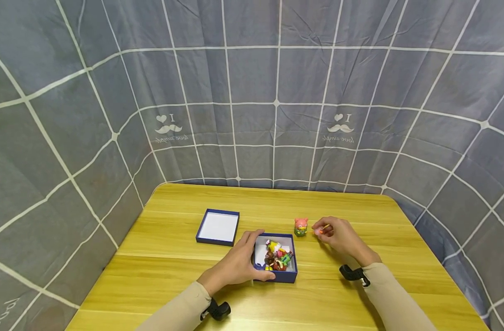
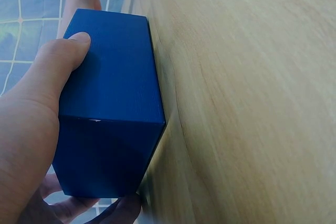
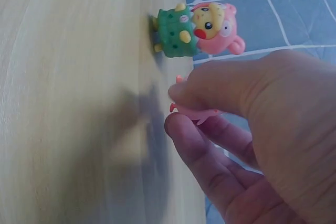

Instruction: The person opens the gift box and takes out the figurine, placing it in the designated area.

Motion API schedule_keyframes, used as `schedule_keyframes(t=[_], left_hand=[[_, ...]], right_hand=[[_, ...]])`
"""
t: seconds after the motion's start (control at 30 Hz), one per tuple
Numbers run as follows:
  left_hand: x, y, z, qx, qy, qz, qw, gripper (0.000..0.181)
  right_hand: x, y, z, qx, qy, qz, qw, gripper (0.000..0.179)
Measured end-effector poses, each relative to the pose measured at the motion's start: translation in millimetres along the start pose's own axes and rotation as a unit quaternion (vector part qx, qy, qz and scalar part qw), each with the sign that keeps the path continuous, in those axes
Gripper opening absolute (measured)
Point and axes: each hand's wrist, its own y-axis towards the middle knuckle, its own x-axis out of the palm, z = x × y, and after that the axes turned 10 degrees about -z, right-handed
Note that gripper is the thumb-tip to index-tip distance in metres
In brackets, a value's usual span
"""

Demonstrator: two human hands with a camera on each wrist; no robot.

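Right fingers (image 3: 189, 136) pinch a pink figurine (image 3: 197, 114) — caught between their tips.

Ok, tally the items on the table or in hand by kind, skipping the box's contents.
Blue box: 1
Blue lid: 1
Toys: 2 (pink-and-green figure, pink toy in the right hand)
Total: 4

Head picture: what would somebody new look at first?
Probably the pink-and-green plastic-looking figure, standing on the yellow wooden table past the far right corner of the open blue square box. Next, perhaps the colourful little toys heaped inside, and the tiny pink toy pinched in the right grip.
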Motion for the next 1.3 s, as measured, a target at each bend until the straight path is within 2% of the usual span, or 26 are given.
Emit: schedule_keyframes(t=[0.17, 0.4, 0.97, 1.3], left_hand=[[0.6, 0.3, -0.3, 0.001, 0.003, 0.001, 1.0000, 0.128], [0.2, 0.8, 0.0, 0.002, 0.002, 0.002, 1.0000, 0.128], [0.1, 0.2, 0.8, -0.001, 0.000, 0.001, 1.0000, 0.128], [0.2, 0.2, 0.2, 0.000, 0.001, 0.001, 1.0000, 0.128]], right_hand=[[3.6, 4.0, 4.2, 0.005, -0.011, 0.000, 0.9999, 0.010], [6.9, 7.2, 7.2, 0.012, -0.024, 0.001, 0.9996, 0.017], [9.4, 9.1, 3.9, 0.024, -0.048, -0.006, 0.9985, 0.019], [9.2, 9.4, 3.0, 0.034, -0.042, -0.007, 0.9985, 0.022]])
